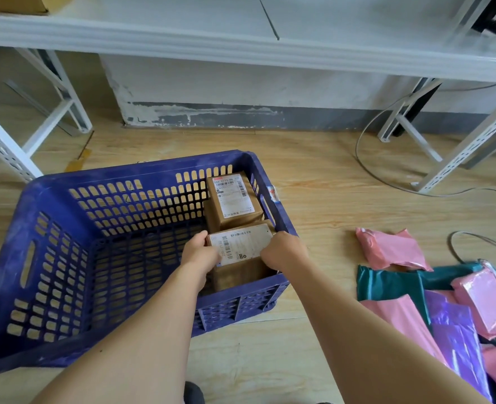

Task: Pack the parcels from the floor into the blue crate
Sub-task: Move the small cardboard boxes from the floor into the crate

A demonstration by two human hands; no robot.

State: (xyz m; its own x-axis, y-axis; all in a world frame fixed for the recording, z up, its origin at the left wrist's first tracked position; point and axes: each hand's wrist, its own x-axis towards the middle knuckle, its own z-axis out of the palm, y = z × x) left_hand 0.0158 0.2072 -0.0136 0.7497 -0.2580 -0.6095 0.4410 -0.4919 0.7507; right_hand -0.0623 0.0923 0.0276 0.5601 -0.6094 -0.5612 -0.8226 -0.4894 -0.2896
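Grip: left hand [201,253] and right hand [281,250] both clamped on box [242,247], one at each end, fingers curled over its top edges.
Box: between the hands, low in crate [141,170], hard by its right side.
Axis: long side seems to run hand to hand.
Second box [233,199]: just beyond the grip, far right corner; cannot tell if the two touch.
Mailers [392,249]: on floor [313,170], well right of the grip; right hand nearer.
Next, my guess: seat box, let go, right hand fetches.
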